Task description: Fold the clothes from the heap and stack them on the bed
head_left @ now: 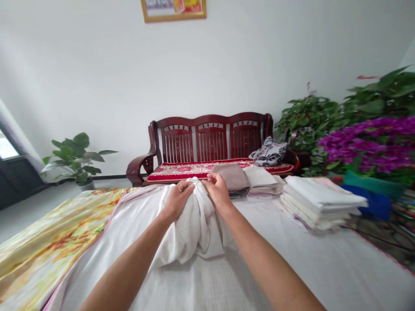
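Observation:
Both hands hold up one white cloth (191, 229) over a table covered with a white sheet (292, 263). My left hand (177, 199) is closed in a pinch on the cloth's top edge. My right hand (218, 190) pinches the same edge just to the right, the two hands almost touching. The cloth hangs bunched below them, its lower folds resting on the sheet.
Folded white cloths (319, 201) are stacked at the right, with a grey-brown and a cream stack (246, 177) behind. A yellow floral sheet (48, 246) lies at left. A red wooden bench (210, 147), potted plants (76, 157) and purple flowers (376, 144) stand beyond.

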`<state>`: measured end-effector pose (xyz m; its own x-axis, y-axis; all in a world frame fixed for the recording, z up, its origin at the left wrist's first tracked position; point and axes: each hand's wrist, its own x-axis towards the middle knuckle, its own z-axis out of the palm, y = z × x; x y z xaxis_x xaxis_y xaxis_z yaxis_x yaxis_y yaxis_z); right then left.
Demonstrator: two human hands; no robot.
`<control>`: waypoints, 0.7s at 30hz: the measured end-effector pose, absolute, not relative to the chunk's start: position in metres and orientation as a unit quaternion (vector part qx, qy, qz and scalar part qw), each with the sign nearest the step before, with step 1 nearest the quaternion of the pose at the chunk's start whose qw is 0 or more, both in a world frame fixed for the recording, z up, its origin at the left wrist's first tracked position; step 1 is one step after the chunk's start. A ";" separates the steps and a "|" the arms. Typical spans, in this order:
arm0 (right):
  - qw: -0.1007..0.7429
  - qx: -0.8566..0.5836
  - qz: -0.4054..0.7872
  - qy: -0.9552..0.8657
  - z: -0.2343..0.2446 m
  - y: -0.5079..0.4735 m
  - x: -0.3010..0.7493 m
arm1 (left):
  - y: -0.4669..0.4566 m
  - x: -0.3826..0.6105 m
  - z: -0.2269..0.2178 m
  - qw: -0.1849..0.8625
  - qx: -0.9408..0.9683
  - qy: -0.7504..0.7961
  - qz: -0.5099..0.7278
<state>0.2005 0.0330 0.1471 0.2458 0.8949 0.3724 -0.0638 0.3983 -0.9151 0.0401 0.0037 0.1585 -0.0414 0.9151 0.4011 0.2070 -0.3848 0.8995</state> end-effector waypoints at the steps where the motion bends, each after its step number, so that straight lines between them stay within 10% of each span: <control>1: 0.683 -0.427 0.313 -0.503 0.143 0.024 0.204 | 0.007 0.037 0.157 0.316 0.565 0.476 0.596; 7: 0.531 -0.335 0.487 -0.607 0.117 -0.032 0.189 | -0.002 0.044 0.161 0.445 0.332 0.379 0.740; 12: 0.605 -0.280 0.528 -0.526 0.107 -0.026 0.166 | -0.021 0.062 0.164 0.542 0.383 0.329 0.673; 16: 0.605 -0.358 0.563 -0.434 0.110 -0.005 0.206 | -0.001 0.020 0.180 0.415 0.347 0.336 0.771; 21: 0.638 -0.399 0.309 -0.582 0.179 0.005 0.294 | -0.004 -0.038 0.210 0.175 0.384 0.375 0.825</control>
